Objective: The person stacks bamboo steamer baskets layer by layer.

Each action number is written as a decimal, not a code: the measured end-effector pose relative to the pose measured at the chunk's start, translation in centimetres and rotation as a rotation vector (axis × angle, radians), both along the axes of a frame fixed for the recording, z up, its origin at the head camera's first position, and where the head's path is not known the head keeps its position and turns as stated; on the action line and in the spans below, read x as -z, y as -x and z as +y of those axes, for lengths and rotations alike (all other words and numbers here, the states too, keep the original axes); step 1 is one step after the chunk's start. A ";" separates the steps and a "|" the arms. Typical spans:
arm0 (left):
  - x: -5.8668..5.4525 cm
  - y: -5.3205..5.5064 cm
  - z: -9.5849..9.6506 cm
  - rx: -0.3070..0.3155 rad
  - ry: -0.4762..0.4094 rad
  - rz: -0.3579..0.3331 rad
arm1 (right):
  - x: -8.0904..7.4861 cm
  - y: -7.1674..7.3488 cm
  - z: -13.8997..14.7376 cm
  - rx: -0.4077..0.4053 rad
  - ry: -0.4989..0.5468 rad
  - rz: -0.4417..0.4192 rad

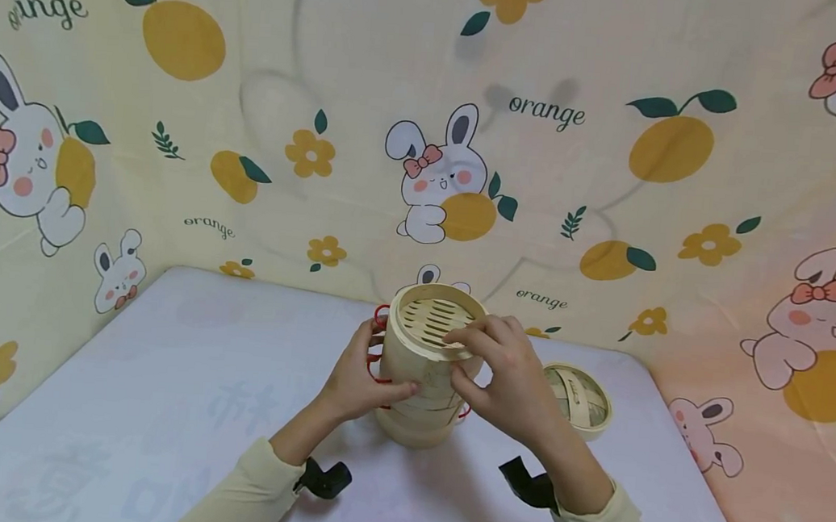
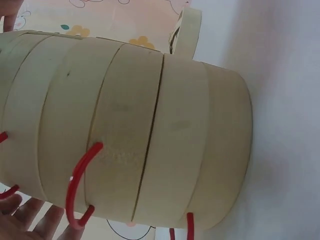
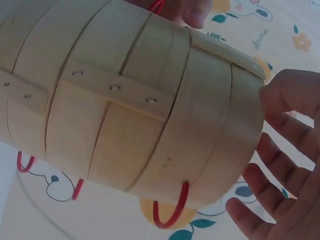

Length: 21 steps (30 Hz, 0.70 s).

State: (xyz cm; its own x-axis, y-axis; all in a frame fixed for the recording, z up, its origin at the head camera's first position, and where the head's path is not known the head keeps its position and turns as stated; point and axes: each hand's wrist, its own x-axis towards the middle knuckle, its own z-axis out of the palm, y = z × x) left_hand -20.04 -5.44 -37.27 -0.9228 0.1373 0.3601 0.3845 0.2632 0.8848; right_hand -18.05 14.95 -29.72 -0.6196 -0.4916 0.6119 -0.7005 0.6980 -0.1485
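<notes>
A stack of round bamboo steamer baskets [image 1: 417, 423] stands upright on the white table, with red cord loops [image 2: 80, 185] on its sides. Slots cross the floor of the top basket [image 1: 432, 319]. My left hand [image 1: 362, 378] grips the stack's left side, thumb across the front and fingers behind, near the cords. At the top right rim, my right hand [image 1: 508, 372] pinches the top basket, its index finger bent over the edge and its thumb outside. In the right wrist view, the other right fingers [image 3: 280, 160] spread beside the rim.
A woven bamboo lid [image 1: 579, 398] with a strap handle lies on the table, right of and behind the stack. A cloth printed with rabbits and oranges [image 1: 358, 71] hangs behind and along the sides of the table [image 1: 183, 390].
</notes>
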 end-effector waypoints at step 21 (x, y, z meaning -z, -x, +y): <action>-1.5 2.2 -1.4 -0.022 0.028 0.147 | 1.3 0.2 6.3 0.252 0.065 -0.048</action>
State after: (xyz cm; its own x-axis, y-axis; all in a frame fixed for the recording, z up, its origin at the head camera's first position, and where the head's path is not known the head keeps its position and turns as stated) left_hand -22.21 -6.85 -35.73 -0.8631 0.1298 0.4880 0.5034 0.2966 0.8115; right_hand -18.30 21.23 -31.07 -0.7465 -0.2789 0.6042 -0.4967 0.8377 -0.2270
